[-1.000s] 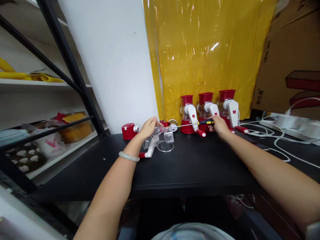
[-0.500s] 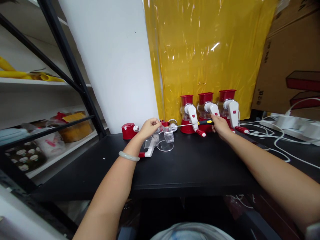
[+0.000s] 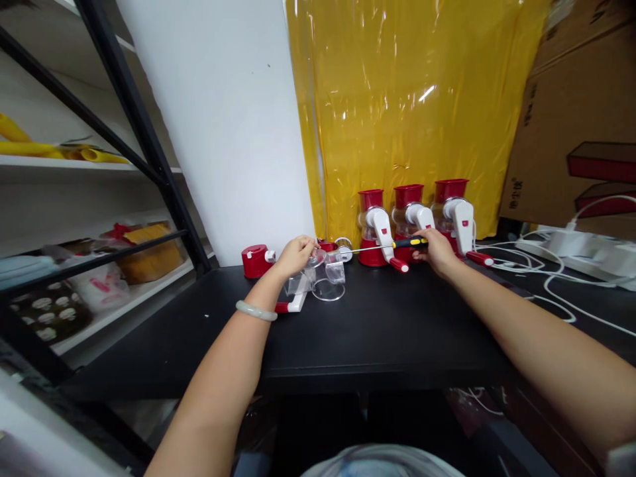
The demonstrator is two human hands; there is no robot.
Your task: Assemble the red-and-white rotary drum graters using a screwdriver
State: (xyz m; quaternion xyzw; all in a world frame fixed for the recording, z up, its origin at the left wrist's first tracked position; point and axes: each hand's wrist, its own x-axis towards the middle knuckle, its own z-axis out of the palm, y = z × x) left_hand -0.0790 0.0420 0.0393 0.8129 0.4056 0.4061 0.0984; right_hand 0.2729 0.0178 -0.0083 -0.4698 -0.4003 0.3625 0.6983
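My left hand (image 3: 297, 256) is closed, its fingertips pinching the upper part of a clear plastic grater housing (image 3: 334, 268) that lies on its side on the black table. My right hand (image 3: 437, 252) is closed round the yellow-and-black handle of a screwdriver (image 3: 408, 243). The long thin shaft lies nearly level and points left at the housing beside my left fingertips; where its tip meets the part is too small to make out. Below my left wrist, a white crank with a red grip (image 3: 297, 303) rests by the housing.
A red base (image 3: 255, 261) stands left of my left hand. Three red-and-white rotary graters (image 3: 371, 228) line the back, before a yellow plastic curtain (image 3: 397, 99). White cables and a power strip (image 3: 576, 255) lie at right. A black-framed shelf (image 3: 124, 99) stands left.
My right hand's fingers have shifted round the screwdriver handle, and the hand has moved slightly left. My left hand and the clear housing look the same.
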